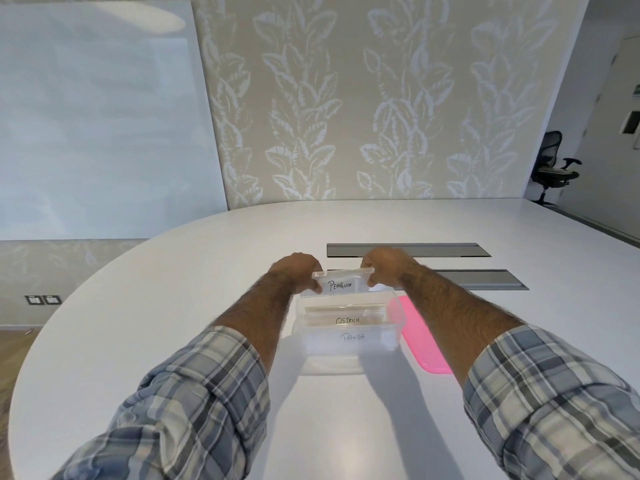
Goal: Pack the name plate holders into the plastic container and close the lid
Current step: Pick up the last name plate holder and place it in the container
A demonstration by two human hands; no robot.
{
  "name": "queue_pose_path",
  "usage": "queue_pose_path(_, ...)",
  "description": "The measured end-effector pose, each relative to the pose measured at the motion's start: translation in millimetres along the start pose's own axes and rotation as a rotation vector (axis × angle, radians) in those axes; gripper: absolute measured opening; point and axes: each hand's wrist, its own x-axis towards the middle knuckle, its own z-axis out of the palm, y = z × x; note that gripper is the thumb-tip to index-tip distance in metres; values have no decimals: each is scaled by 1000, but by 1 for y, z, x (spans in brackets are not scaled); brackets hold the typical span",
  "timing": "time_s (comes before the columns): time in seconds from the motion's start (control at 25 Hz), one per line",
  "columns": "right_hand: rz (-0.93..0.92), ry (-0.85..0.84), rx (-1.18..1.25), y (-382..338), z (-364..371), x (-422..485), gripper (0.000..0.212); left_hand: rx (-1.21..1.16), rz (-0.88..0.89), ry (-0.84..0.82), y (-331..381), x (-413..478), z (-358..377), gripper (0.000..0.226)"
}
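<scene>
Your plaid sleeves (180, 407) are rolled back at the bottom of the view, both forearms stretched out over the white table (173, 271). Your left hand (298, 273) and right hand (386, 266) each pinch one end of the clear "PENGUIN" name plate holder (343, 284), holding it upright over the far end of the plastic container (396, 315). Two more holders already lie inside it, "OSTRICH" (346, 319) and, nearer you, "PANDA" (352, 337) (that lettering is faint through the plastic). Just right of the container, partly under your right forearm, the pink lid (420, 341) lies flat on the table.
</scene>
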Motion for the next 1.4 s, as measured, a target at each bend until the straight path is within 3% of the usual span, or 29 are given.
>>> queue_pose_path(1.4,-34,-80,-31,24,85,20,46,183,-2,-123,11,22,69,53)
